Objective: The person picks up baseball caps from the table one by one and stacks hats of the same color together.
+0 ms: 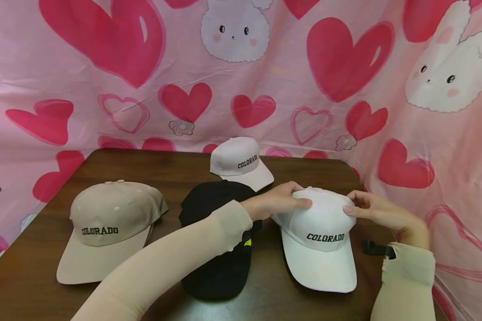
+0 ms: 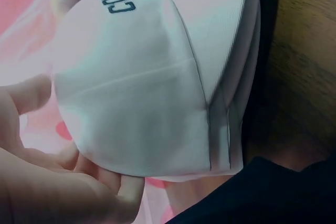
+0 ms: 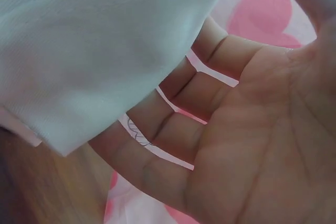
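Observation:
A white baseball cap [image 1: 325, 220] with COLORADO across its front sits at the right of the table, its brim toward me. My left hand [image 1: 279, 201] holds the crown from the left, thumb on the front and fingers behind. On the opposite side my right hand [image 1: 379, 211] grips the crown, its thumb on the cloth. In the left wrist view, layered edges show under the white cap [image 2: 142, 93], and the fingers curl at its back. The right wrist view shows fingers [image 3: 173, 124] partly hidden behind the white cloth.
A black cap [image 1: 217, 276] lies left of the white one, partly under my left sleeve. Further left is a beige cap [image 1: 108, 218]. Another white cap [image 1: 237, 158] sits at the back of the wooden table [image 1: 156, 167]. A pink heart-patterned cloth [image 1: 233, 71] hangs behind.

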Tool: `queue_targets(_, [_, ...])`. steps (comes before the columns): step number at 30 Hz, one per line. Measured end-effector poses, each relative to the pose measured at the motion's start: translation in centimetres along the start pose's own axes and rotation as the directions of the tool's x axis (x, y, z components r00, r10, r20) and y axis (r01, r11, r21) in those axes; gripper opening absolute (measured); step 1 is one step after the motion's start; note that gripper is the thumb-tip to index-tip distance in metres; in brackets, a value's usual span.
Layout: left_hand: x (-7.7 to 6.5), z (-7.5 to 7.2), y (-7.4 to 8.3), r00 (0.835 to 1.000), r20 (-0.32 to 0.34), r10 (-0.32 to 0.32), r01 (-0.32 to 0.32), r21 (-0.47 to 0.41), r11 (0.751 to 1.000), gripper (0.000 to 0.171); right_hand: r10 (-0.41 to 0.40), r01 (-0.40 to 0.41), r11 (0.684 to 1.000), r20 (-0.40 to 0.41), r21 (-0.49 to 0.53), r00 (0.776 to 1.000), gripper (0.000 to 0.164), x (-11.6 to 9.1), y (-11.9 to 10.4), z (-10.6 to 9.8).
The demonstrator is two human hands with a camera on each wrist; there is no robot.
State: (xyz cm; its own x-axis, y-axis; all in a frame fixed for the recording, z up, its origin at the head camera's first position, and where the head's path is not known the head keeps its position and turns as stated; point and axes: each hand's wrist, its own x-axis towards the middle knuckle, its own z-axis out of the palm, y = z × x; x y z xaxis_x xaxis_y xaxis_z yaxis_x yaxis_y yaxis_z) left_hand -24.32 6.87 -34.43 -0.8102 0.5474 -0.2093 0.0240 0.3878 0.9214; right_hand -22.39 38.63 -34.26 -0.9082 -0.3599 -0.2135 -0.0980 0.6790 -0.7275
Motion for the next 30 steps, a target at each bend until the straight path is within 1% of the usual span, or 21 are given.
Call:
queue_targets(4, [0.0,0.2,0.2,0.999,-0.049,0.005,0.001,0.124,0.992,0.066,0.006,-0.006,1.0,-0.014,-0.003,1.0,0.041,0.5,0.3,0.2])
queue_targets(6, [0.0,0.3,0.3,0.997,-0.083,0.007,0.009,0.182,0.983,0.07,-0.002,0.003,1.0,-0.027,0.005,1.0,0.043,0.7,0.4,0.3])
queue_targets(8, [0.0,0.5,0.4,0.994,-0.113,0.006,0.018,0.211,0.977,0.07,-0.015,0.015,1.0,-0.033,0.016,0.999,0.044,1.0,0.4,0.4])
queue_targets(12, [0.1,0.7,0.3,0.986,-0.168,0.011,0.029,0.236,0.971,0.066,-0.023,0.024,0.999,-0.056,0.024,0.998,0.048,1.5,0.3,0.6])
queue_targets(17, [0.3,0.8,0.3,0.976,-0.216,0.017,0.043,0.27,0.962,0.062,-0.013,0.014,1.0,-0.096,0.006,0.995,0.054,1.9,0.1,0.9])
queue_targets(21, [0.4,0.9,0.3,0.972,-0.235,0.014,0.054,0.282,0.958,0.062,-0.009,0.009,1.0,-0.117,-0.003,0.993,0.058,2.2,0.1,1.0])
queue_targets(24, [0.5,0.9,0.3,0.97,-0.242,0.015,0.06,0.296,0.953,0.062,-0.02,0.019,1.0,-0.134,-0.008,0.991,0.056,2.5,0.2,1.1])
queue_targets(30, [0.5,1.0,0.4,0.968,-0.25,0.007,0.071,0.303,0.95,0.063,-0.025,0.03,0.999,-0.149,0.032,0.989,0.054,2.7,0.2,1.3])
